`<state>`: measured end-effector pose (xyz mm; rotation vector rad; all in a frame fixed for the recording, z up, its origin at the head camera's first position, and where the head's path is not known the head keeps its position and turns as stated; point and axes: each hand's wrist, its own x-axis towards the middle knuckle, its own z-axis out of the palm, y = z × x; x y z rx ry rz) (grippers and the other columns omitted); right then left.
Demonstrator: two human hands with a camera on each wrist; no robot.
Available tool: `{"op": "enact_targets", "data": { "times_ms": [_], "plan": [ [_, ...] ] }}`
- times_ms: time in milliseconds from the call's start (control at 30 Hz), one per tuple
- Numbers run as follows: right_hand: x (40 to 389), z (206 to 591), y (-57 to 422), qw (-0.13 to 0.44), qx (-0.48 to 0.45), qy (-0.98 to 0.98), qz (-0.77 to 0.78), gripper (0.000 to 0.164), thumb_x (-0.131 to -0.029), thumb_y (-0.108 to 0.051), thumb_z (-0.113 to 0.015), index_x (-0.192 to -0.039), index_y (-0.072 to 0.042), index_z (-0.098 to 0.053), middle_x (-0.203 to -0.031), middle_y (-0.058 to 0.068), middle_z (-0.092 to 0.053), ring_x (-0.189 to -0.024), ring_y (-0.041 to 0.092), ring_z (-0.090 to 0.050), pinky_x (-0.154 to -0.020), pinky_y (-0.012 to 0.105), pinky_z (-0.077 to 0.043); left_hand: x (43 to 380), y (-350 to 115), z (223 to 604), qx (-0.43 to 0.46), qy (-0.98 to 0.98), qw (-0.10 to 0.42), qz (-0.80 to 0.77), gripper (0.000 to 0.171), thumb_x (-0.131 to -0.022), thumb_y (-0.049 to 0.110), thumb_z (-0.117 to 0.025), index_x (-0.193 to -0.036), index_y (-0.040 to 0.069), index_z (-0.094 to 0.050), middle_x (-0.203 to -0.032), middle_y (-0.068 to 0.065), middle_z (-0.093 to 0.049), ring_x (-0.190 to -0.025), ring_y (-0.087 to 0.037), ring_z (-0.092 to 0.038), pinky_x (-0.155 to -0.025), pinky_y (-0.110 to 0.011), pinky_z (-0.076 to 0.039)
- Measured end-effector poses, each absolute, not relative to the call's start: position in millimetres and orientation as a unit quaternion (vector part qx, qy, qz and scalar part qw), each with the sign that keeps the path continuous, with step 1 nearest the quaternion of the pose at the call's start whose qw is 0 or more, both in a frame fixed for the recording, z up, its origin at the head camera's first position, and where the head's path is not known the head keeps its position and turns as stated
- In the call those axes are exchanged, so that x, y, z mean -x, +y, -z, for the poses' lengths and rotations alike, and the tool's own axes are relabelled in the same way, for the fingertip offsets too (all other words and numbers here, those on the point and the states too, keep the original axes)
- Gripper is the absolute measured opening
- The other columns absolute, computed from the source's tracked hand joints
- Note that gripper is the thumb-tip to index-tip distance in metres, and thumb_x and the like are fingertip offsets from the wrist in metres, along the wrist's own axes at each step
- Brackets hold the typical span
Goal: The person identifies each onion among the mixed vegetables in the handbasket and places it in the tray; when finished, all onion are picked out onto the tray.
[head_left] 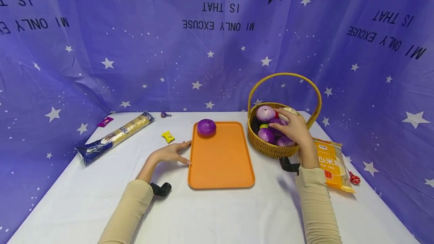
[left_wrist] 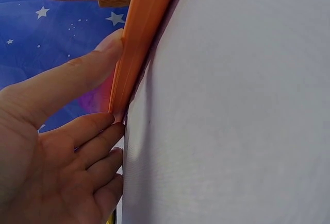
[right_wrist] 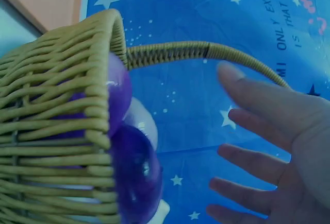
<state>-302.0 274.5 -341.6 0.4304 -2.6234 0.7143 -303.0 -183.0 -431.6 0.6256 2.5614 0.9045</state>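
Observation:
My left hand (head_left: pixel 171 153) is at the left edge of an orange tray (head_left: pixel 222 161), thumb and fingertips touching its rim with the fingers fairly straight. Inside the tray's far left corner lies a glossy purple onion (head_left: pixel 206 127). Over the wicker basket (head_left: pixel 271 150), my right hand (head_left: pixel 294 125) has its fingers spread and nothing in them. The right wrist view shows a gap between this hand (right_wrist: pixel 273 141) and the onions. Heaped in the basket are a pale purple onion (head_left: pixel 265 113), a darker onion (head_left: pixel 266 135) and several other round pieces, partly hidden by the hand.
The basket's tall handle (head_left: pixel 284 73) arches above it. On the right lie a yellow-orange food packet (head_left: pixel 330 165) and a red lollipop (head_left: pixel 354 178). Leftward are a long noodle packet (head_left: pixel 115 136), a yellow candy (head_left: pixel 167 136), a purple wrapper (head_left: pixel 105 122) and a dark lollipop (head_left: pixel 164 115).

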Motion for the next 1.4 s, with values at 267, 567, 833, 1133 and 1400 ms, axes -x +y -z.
{"op": "enact_targets", "data": {
  "times_ms": [267, 567, 833, 1133, 1400],
  "plan": [
    [307, 352, 282, 0.15, -0.144, -0.946, -0.249, 0.058, -0.085, -0.019, -0.075, -0.135, 0.0, -0.053, -0.129, 0.029, -0.055, -0.118, 0.05, -0.049, -0.1, 0.062, -0.036, 304, -184, 432, -0.224, 0.906, 0.171, -0.315, 0.095, -0.079, 0.043, -0.076, -0.153, 0.01, -0.026, -0.153, -0.027, -0.022, -0.14, -0.043, -0.022, -0.113, -0.058, -0.016],
    [313, 365, 289, 0.117, -0.11, -0.954, -0.254, 0.058, -0.086, -0.016, -0.072, -0.138, -0.003, -0.05, -0.128, 0.032, -0.054, -0.117, 0.054, -0.048, -0.099, 0.064, -0.036, 302, -183, 433, -0.229, 0.905, 0.174, -0.314, 0.097, -0.079, 0.044, -0.076, -0.153, 0.008, -0.024, -0.153, -0.029, -0.02, -0.14, -0.045, -0.021, -0.112, -0.06, -0.015],
    [316, 371, 293, 0.114, -0.102, -0.953, -0.26, 0.061, -0.084, -0.015, -0.075, -0.137, 0.0, -0.05, -0.129, 0.033, -0.052, -0.118, 0.053, -0.047, -0.101, 0.063, -0.034, 303, -184, 432, -0.227, 0.903, 0.172, -0.321, 0.096, -0.08, 0.042, -0.076, -0.153, 0.008, -0.025, -0.152, -0.029, -0.022, -0.14, -0.044, -0.021, -0.113, -0.059, -0.015],
    [314, 368, 292, 0.136, -0.098, -0.952, -0.257, 0.059, -0.084, -0.016, -0.076, -0.135, 0.001, -0.052, -0.125, 0.033, -0.055, -0.115, 0.052, -0.049, -0.1, 0.062, -0.036, 304, -184, 433, -0.22, 0.906, 0.176, -0.314, 0.095, -0.08, 0.042, -0.076, -0.153, 0.01, -0.025, -0.153, -0.027, -0.021, -0.141, -0.042, -0.02, -0.113, -0.058, -0.015],
    [311, 358, 284, 0.151, -0.096, -0.949, -0.26, 0.058, -0.085, -0.02, -0.075, -0.136, -0.002, -0.052, -0.127, 0.03, -0.056, -0.116, 0.049, -0.05, -0.1, 0.062, -0.037, 304, -185, 433, -0.223, 0.905, 0.175, -0.316, 0.096, -0.079, 0.043, -0.076, -0.153, 0.01, -0.025, -0.153, -0.026, -0.023, -0.141, -0.042, -0.021, -0.113, -0.058, -0.016]
  ]
}}
